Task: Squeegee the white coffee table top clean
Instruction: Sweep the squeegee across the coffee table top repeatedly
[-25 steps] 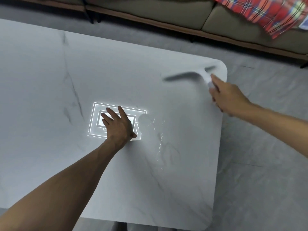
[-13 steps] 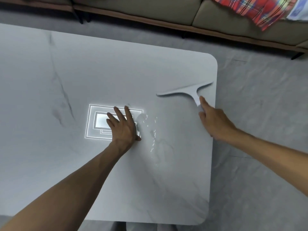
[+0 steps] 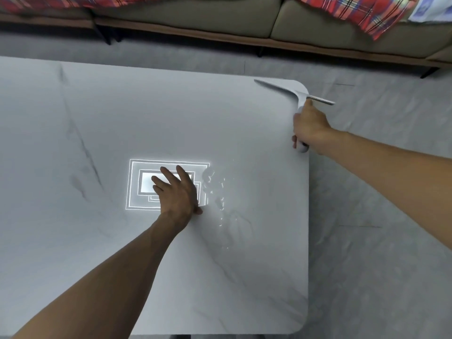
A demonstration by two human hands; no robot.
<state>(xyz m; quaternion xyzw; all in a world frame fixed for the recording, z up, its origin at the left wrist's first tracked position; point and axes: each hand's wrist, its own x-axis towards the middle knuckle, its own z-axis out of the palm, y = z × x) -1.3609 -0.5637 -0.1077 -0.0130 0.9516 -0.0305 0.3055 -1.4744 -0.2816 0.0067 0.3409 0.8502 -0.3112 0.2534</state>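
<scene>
On the table [image 3: 146, 113], the left hand [image 3: 177, 192] lies flat near the middle with droplets [image 3: 219, 192] just right of it, the right hand [image 3: 309, 127] holds the squeegee [image 3: 299, 95] at the far right corner, and a sofa [image 3: 220, 18] stands behind.

Right hand [image 3: 309, 127] gripping squeegee [image 3: 297, 95] at table [image 3: 97, 241] corner (droplets, seemingly, mid-table)

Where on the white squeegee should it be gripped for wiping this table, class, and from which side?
Grip the squeegee by its straight handle, coming from the near side, as the right hand does. The handle runs back toward the person from the middle of the wide blade, leaving the blade free at the far right corner of the coffee table.
</scene>
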